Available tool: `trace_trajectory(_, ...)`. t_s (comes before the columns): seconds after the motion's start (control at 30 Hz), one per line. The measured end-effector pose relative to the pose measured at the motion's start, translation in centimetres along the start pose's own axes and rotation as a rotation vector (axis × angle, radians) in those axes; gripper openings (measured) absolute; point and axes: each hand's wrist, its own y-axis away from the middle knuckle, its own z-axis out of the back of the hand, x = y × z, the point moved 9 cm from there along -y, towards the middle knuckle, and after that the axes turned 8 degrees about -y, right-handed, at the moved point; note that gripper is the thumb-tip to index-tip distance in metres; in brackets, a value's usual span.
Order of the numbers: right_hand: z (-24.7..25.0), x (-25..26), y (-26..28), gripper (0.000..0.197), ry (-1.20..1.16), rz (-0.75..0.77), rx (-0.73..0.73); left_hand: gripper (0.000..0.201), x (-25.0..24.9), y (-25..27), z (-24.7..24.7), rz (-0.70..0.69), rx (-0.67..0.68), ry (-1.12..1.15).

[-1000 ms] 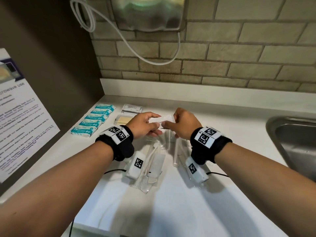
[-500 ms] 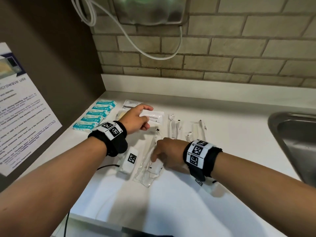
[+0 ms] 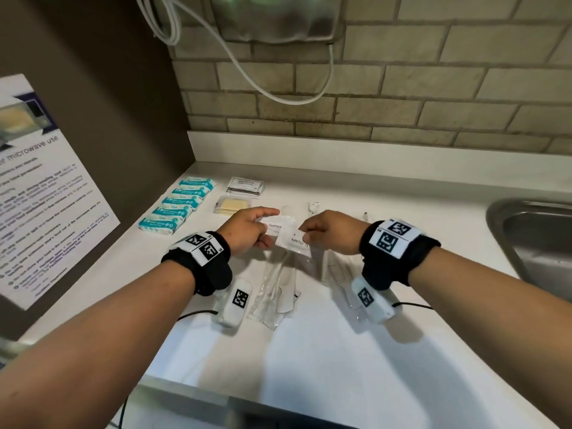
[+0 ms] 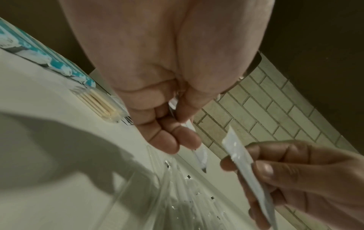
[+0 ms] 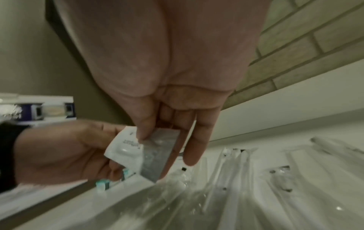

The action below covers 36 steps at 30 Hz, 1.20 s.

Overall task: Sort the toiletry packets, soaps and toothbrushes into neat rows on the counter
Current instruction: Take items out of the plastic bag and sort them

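Observation:
My left hand [image 3: 266, 228] pinches a white toothpaste packet [image 3: 274, 226] above the counter [image 3: 340, 351]; the wrist view shows that packet [image 4: 201, 154] between thumb and fingers. My right hand [image 3: 305, 233] pinches a second toothpaste packet [image 3: 292, 240] right beside it, silver side [image 5: 155, 157] toward the wrist camera. Several teal soap packets [image 3: 178, 209] lie in a row at the far left. A sachet stack [image 3: 246, 185] and a yellow bar packet [image 3: 232, 205] sit behind the hands. Clear-wrapped toothbrushes [image 3: 275, 292] lie below the hands, with more [image 3: 335, 274] partly hidden under my right wrist.
A steel sink [image 3: 532, 243] is set into the counter at the right. A printed notice [image 3: 46, 187] hangs on the brown side wall at the left. A metal dispenser [image 3: 275, 17] and a white cable [image 3: 278, 94] hang on the brick wall.
After both hands held one packet, my right hand dropped to the counter by the toothbrushes. It has come back up with a second toothpaste packet, next to the left hand's packet.

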Motion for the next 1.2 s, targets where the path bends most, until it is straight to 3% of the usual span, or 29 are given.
trace_trajectory(0.3,2.2,0.9,0.1,0.002,-0.209,-0.017,-0.137,0.046,-0.3,1.3,-1.0,-0.004,0.071,0.076)
trace_trajectory(0.5,2.4,1.0,0.0,0.021,-0.306,-0.046,-0.219,0.048,-0.1,1.9,-0.6,0.011,0.049,0.069)
trace_trajectory(0.63,2.6,1.6,0.3,0.063,-0.489,-0.033,-0.310,0.048,-0.4,2.6,0.0,0.000,0.022,0.061)
trace_trajectory(0.73,2.0,2.0,-0.2,0.050,-0.598,-0.009,-0.339,0.045,-0.5,2.9,0.2,-0.007,0.003,0.100)
trace_trajectory(0.83,1.1,1.4,-0.6,0.044,-0.698,-0.054,-0.380,0.024,-0.9,3.3,-0.1,-0.011,0.018,0.235)
trace_trajectory(0.9,0.6,1.0,-0.7,0.046,-0.646,-0.080,-0.392,0.023,-1.0,3.3,-0.2,-0.023,0.011,0.238)
trace_trajectory(1.03,0.5,0.9,-0.2,0.044,-0.304,-0.088,-0.429,0.032,-0.6,2.8,0.6,-0.076,-0.037,0.100)
trace_trajectory(1.13,-1.4,0.1,0.3,0.047,-0.129,-0.157,-0.242,0.032,0.0,2.6,2.0,-0.083,-0.091,0.062)
trace_trajectory(1.2,-3.8,-0.3,0.7,0.036,0.043,-0.171,-0.048,0.032,0.1,2.6,2.9,-0.083,-0.119,0.068)
